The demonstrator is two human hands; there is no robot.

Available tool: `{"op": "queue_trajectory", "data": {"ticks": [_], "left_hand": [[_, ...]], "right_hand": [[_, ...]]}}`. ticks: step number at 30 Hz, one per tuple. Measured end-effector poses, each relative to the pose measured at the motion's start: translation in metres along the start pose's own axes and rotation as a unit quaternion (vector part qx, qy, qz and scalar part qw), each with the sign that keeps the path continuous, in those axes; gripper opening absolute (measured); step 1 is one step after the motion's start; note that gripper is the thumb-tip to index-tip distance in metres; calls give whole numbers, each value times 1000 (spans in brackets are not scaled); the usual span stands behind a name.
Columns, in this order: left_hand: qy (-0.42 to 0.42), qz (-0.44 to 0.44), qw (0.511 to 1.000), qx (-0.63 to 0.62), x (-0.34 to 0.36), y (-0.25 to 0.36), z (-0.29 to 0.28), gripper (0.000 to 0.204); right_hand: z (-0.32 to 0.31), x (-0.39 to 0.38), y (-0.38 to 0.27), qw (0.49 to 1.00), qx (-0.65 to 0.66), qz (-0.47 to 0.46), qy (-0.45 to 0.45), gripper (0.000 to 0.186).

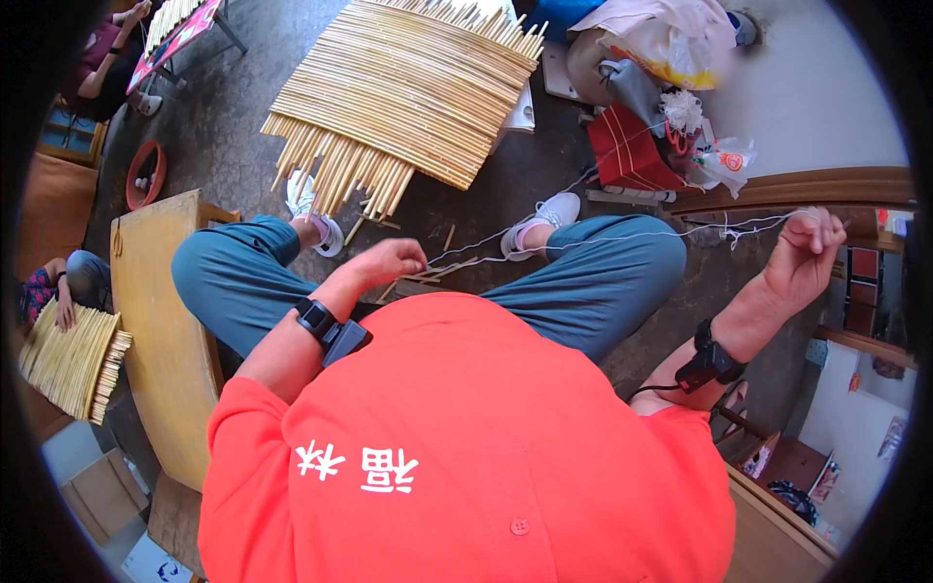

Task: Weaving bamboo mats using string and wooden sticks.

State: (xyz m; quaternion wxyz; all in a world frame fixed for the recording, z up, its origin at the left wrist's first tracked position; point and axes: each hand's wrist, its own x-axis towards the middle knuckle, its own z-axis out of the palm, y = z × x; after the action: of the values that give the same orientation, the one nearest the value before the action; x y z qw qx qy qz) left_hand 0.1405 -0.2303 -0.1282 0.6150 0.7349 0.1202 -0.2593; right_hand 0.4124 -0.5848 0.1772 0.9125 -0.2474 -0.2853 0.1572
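Observation:
White string [622,239] stretches across my lap between my two hands. Its near end is gripped in the closed fingers of my left hand [387,260], low between my knees. Out to the far right, my raised right hand [805,248] pinches the other end, and a looser tangled bit hangs just below that stretch. A second strand runs from near my left hand toward a red bag [634,151]. In front of me lies a mat of slim straw-coloured sticks [398,87] in close rows, with stick ends jutting out at the near left. Neither hand touches the mat.
Plastic bags [719,165] and cloth bundles crowd the right wall. A wooden bench [160,321] stands at my left. Beyond it, a person's hand [65,313] rests on another stick mat [68,355]. A red basin [146,175] sits on the floor; another person works far left.

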Motion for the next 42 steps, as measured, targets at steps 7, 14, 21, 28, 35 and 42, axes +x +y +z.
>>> {"op": "queue_trajectory", "data": {"ticks": [7, 14, 21, 28, 35, 42], "left_hand": [[102, 230, 945, -210, -29, 92, -37, 25], [24, 314, 905, -287, -58, 150, -22, 45], [16, 278, 910, -308, -59, 142, -17, 43], [39, 236, 920, -310, -52, 133, -12, 28], [24, 203, 936, -287, -49, 122, -11, 22], [-31, 142, 920, -364, -48, 106, -17, 22]], "right_hand": [[39, -44, 156, 857, -397, 322, -73, 8], [55, -45, 243, 895, -173, 409, -46, 11], [47, -48, 254, 902, -166, 399, -2, 9], [46, -59, 261, 896, -166, 412, 25, 8], [40, -60, 264, 930, -125, 339, 64, 9], [16, -38, 242, 953, -106, 248, 136, 7]]}}
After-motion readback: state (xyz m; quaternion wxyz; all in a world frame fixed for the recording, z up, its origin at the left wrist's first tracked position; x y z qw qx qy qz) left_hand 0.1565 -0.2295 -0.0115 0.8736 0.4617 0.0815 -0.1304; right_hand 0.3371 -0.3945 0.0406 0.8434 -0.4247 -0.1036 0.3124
